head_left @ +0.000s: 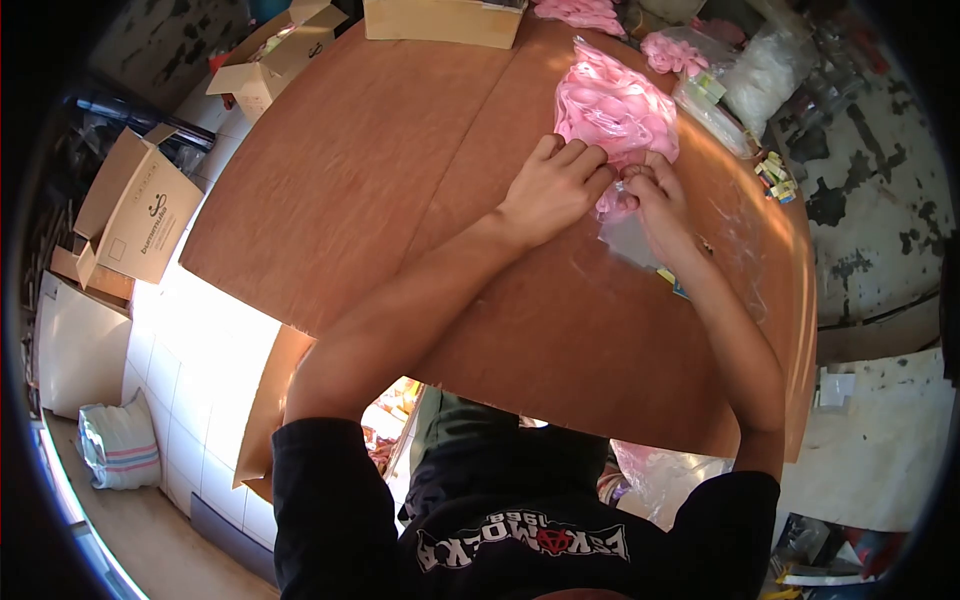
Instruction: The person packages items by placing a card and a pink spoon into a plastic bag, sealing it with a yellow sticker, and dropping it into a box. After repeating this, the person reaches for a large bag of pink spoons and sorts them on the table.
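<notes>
A clear plastic bag (615, 105) packed with soft pink pieces lies on the brown tabletop. At its near end is my left hand (563, 188), its fingers curled down onto the gathered plastic. My right hand (660, 200) pinches the same end from the other side, close to the left fingertips. Between and below the hands, a small pink part (615, 204) shows through the plastic. Clear film (632, 243) spreads flat under my right wrist. The fingertips partly hide the bag's gathered end.
The brown table (400, 150) stretches left and toward me. At its far edge are a cardboard box (445, 25) and more pink bundles (672, 52). A bundle of clear plastic bags (765, 75) and small yellow-green packets (775, 178) sit at right. Open cartons (145, 205) stand on the floor.
</notes>
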`<state>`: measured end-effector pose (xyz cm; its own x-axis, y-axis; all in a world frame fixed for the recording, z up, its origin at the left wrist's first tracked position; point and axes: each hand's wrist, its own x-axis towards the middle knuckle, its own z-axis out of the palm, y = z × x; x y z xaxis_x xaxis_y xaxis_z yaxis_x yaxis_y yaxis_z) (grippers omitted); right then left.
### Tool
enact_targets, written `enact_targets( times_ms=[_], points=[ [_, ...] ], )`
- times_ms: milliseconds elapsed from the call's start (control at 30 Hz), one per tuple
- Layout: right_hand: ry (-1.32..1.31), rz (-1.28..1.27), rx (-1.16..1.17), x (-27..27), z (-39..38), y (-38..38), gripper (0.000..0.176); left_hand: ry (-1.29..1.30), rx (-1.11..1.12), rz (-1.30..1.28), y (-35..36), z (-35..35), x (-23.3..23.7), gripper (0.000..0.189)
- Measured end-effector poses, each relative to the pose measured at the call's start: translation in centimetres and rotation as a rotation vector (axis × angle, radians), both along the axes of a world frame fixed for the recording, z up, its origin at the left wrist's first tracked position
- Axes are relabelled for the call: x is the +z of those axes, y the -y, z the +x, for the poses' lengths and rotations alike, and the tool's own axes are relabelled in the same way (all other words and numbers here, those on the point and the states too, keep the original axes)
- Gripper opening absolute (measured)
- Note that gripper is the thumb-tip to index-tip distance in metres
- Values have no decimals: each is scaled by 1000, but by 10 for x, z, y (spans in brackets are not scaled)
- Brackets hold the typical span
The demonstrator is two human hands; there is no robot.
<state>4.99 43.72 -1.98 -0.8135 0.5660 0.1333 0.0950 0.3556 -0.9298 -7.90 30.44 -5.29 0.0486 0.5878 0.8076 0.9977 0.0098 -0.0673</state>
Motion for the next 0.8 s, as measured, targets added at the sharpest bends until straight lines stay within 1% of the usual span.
enact_targets(
  times_ms=[67,100,167,200,233,267,300,333,367,400,433,467,533,567,633,667,700,733,767,800],
  points=[
    [-198,-338,-28,5,1,9,26,1,-6,19,0,1,0,20],
    [-197,-340,-25,5,4,17,26,2,-2,17,2,0,0,20],
    [-258,631,-87,22,3,55,22,-12,35,-52,2,-1,-1,22],
    [-305,879,3,30,1,65,19,-11,34,-54,1,-2,-3,22],
    [-349,1127,94,34,0,73,15,51,-36,-11,-1,-2,-5,17],
    [-347,1126,92,34,-4,80,15,113,-107,33,-2,-2,-4,14],
    [-300,1136,240,34,-7,87,12,113,-110,32,-1,1,-3,14],
    [-251,1140,388,33,-10,93,10,94,-27,-65,4,7,4,15],
    [-252,1140,386,32,-14,98,10,73,57,-160,8,9,8,17],
    [-257,1164,413,32,-17,101,8,71,57,-159,8,9,9,17],
    [-261,1189,442,32,-20,104,5,54,49,-132,8,8,7,17],
    [-263,1189,443,30,-21,105,5,40,43,-105,8,7,5,17],
    [-240,1294,420,24,-23,106,8,13,31,-51,8,6,1,16],
    [-239,1295,421,23,-23,108,8,0,23,-23,7,6,0,16],
    [-312,1550,440,21,-17,115,12,23,17,-48,3,5,-1,16],
    [-312,1553,441,20,-10,118,12,45,12,-78,1,3,-1,15],
    [-349,1537,453,19,-1,122,14,-4,23,7,-2,0,-4,14],
    [-387,1520,466,18,7,124,17,-2,29,9,-2,-1,-5,14],
    [-322,1437,492,22,15,124,19,-15,42,7,-1,-2,-5,16],
    [-322,1437,496,22,18,119,19,-28,51,4,-1,-2,-7,20]
  ],
)
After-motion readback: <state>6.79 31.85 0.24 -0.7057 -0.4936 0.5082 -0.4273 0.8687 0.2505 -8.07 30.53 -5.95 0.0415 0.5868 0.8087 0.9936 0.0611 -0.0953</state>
